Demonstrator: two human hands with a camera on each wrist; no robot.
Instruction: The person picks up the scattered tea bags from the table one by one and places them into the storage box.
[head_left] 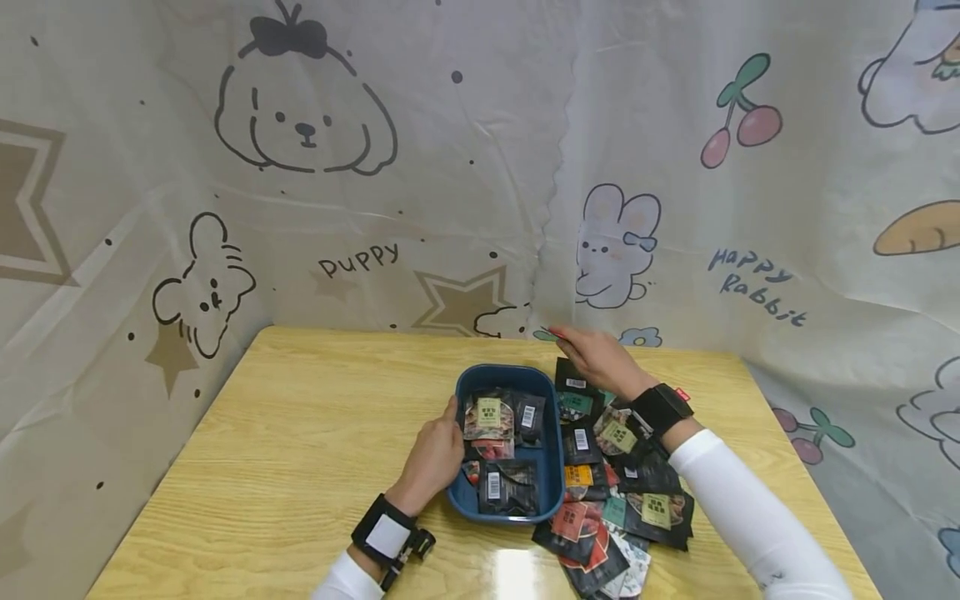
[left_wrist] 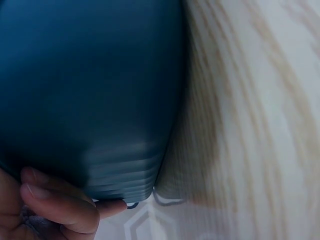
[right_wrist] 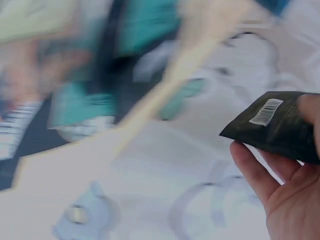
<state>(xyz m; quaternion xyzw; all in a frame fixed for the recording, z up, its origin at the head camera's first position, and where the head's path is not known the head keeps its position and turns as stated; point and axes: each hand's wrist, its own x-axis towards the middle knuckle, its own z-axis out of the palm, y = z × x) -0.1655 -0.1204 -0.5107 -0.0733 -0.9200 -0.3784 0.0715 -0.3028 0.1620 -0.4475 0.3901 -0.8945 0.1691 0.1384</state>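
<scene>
A dark blue plastic bin stands on the table with several black food packets lying in it. My left hand grips the bin's left side, its thumb side up at the rim. In the left wrist view, curled fingers lie against the ribbed blue wall. Past the bin's far right corner, my right hand is raised near the back edge of the table. It pinches a black packet, barcode side showing in the right wrist view, thumb on top and fingers beneath.
A loose heap of packets in black, red, green and yellow spreads along the bin's right side, overlapping one another. The wooden table ends at a cloth backdrop printed with cartoon animals. Each wrist wears a black strap.
</scene>
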